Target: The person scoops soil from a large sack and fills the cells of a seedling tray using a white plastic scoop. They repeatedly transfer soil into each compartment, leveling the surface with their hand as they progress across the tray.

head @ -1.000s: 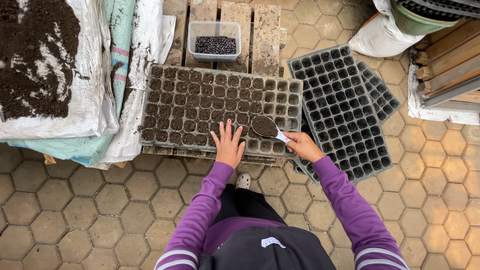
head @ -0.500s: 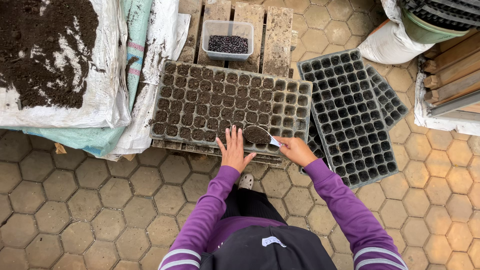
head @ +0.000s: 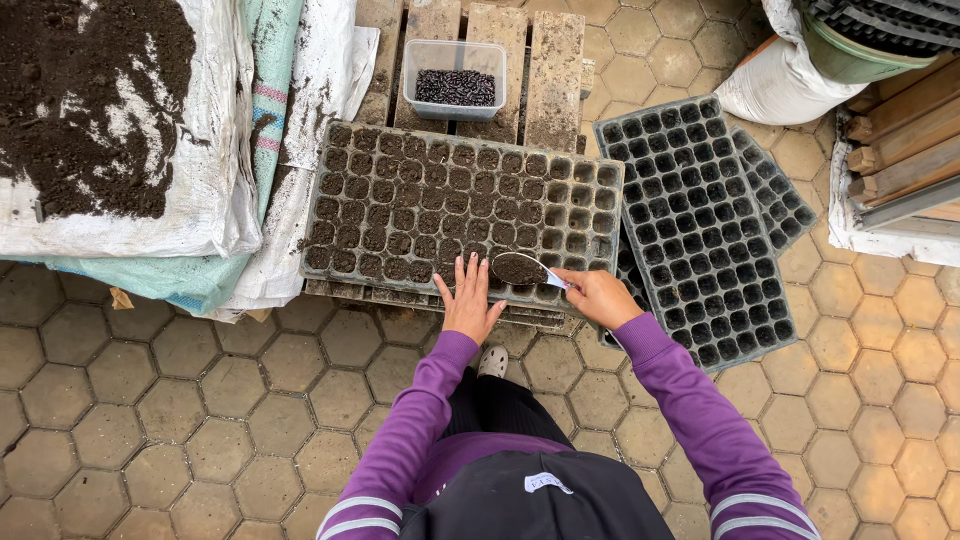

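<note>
Right hand point(head: 600, 297) pinches the pale handle of a small scoop point(head: 520, 268) heaped with dark soil, holding it over the near edge of the seed tray point(head: 460, 215), toward its right end. Left hand point(head: 468, 300) lies spread, fingers fanned, on that same near edge just beside the scoop. The tray sits on a wooden pallet point(head: 555, 60); most of its cells hold soil, while those along the right edge look emptier.

The scoop looks light and stiff, best kept level and gripped at the handle end, since loose soil would likely spill at a tilt. The tray seems thin, flexible plastic, heavier now with soil; it would probably sag unless supported under both long edges.

Empty trays point(head: 695, 225) lie to the right, a tub point(head: 455, 75) of dark seeds behind.
</note>
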